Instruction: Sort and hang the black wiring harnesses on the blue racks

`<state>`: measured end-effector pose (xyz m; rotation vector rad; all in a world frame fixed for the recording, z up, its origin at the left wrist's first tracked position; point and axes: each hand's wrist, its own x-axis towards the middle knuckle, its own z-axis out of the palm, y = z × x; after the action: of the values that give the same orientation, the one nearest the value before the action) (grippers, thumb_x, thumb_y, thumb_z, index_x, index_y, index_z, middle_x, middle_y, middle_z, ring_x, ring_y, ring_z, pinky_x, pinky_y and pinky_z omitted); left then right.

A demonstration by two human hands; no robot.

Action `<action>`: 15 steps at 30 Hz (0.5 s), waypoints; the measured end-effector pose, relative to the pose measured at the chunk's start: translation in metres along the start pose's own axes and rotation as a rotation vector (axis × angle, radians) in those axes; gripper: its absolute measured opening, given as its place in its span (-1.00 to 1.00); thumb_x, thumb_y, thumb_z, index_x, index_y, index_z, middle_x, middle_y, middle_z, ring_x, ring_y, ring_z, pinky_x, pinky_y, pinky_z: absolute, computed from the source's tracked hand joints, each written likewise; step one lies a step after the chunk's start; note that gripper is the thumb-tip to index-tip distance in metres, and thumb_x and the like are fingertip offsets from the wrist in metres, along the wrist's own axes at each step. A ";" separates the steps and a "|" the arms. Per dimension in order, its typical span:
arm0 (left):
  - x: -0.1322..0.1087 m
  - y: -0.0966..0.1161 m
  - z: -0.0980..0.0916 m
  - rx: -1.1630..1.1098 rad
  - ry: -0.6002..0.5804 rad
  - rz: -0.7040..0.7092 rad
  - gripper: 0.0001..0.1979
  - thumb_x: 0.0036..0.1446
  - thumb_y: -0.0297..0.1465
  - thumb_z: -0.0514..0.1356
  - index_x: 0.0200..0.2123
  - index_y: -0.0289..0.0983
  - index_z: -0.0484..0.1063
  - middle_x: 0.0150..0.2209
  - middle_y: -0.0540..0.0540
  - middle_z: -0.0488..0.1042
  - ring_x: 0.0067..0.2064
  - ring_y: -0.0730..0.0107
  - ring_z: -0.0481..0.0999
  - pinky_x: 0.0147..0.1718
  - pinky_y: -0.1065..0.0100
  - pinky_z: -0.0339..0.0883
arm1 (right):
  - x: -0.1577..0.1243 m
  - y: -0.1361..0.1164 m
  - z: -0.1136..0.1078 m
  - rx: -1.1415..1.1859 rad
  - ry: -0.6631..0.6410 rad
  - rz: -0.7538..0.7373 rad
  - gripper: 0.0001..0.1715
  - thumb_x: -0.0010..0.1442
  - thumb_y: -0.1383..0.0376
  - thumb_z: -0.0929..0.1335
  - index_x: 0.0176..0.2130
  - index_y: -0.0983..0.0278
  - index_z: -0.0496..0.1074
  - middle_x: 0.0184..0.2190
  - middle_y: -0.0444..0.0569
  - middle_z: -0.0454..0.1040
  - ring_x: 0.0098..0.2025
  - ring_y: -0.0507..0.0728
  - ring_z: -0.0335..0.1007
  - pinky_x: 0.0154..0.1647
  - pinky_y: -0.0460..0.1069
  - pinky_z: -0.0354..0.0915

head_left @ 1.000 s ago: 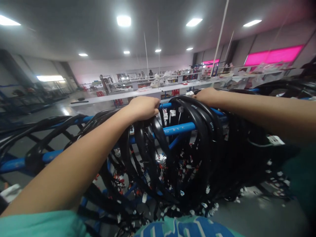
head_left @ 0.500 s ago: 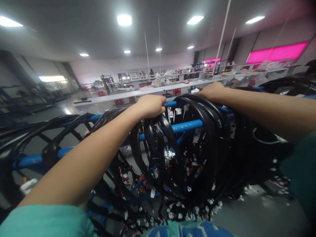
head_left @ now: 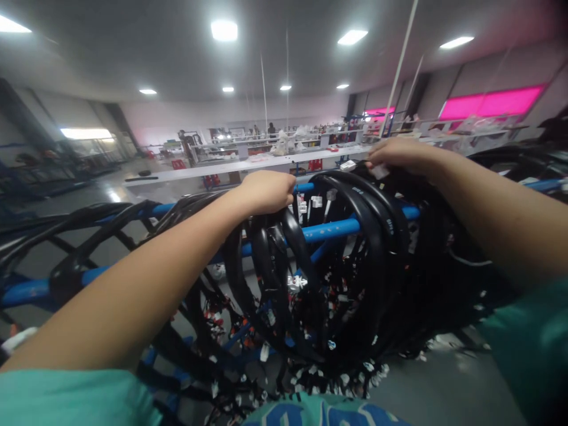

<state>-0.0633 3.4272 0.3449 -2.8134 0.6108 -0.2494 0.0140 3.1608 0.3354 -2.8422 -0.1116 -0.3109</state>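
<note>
Thick black wire harnesses (head_left: 375,236) hang in loops over a blue rack rail (head_left: 332,229), their lower ends crowded with white connectors (head_left: 337,378). My left hand (head_left: 270,190) is closed around the top of a harness bundle (head_left: 266,254) left of centre; the palm hides part of its grip. Over the top of the loops on the right, my right hand (head_left: 402,155) has its fingers curled together on a dark harness strand. A pale piece (head_left: 380,171) shows just beneath those fingers, too blurred to name. Between the hands, small white connectors (head_left: 316,202) dangle near the back rail.
More harness loops (head_left: 93,228) lie along the rack at left, and another dark pile (head_left: 519,163) at right. Behind stands a long white table (head_left: 190,173) with red stools (head_left: 178,164) beyond. Grey floor (head_left: 412,384) shows below. Distant people stand at the back.
My right hand has shifted to the right and up a little, its wrist more bent, and a pale piece now shows under its fingers. My left hand stays on its bundle. The view has shifted slightly.
</note>
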 end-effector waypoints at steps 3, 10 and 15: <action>0.004 0.005 -0.002 0.047 -0.010 -0.017 -0.63 0.07 -0.31 -0.01 -0.07 -0.22 0.38 -0.17 -0.18 0.48 -0.17 0.14 0.45 -0.26 0.26 0.26 | -0.002 0.005 -0.004 0.439 -0.063 0.007 -0.65 0.12 0.35 0.22 -0.18 0.54 0.42 -0.27 0.23 0.47 -0.52 -0.06 0.17 -0.48 -0.09 0.07; 0.009 0.010 -0.007 0.106 -0.041 -0.046 -0.62 0.08 -0.24 -0.04 -0.07 -0.19 0.36 -0.21 -0.18 0.50 -0.23 0.13 0.46 -0.34 0.29 0.25 | -0.003 0.008 -0.009 0.502 0.081 -0.030 -0.58 0.17 0.21 0.20 -0.01 0.24 0.37 -0.28 0.06 0.52 -0.30 0.14 0.41 -0.38 -0.01 0.29; 0.011 0.010 -0.006 0.099 -0.030 -0.062 -0.64 0.06 -0.25 -0.02 -0.09 -0.16 0.37 -0.25 -0.16 0.50 -0.27 0.15 0.46 -0.36 0.31 0.22 | -0.013 0.011 -0.008 0.435 0.109 -0.049 -0.51 0.24 0.07 0.13 -0.10 0.30 0.44 -0.29 0.10 0.53 -0.27 0.14 0.42 -0.31 0.00 0.34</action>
<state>-0.0591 3.4126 0.3495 -2.7380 0.4914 -0.2411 0.0006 3.1475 0.3371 -2.3905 -0.2000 -0.3964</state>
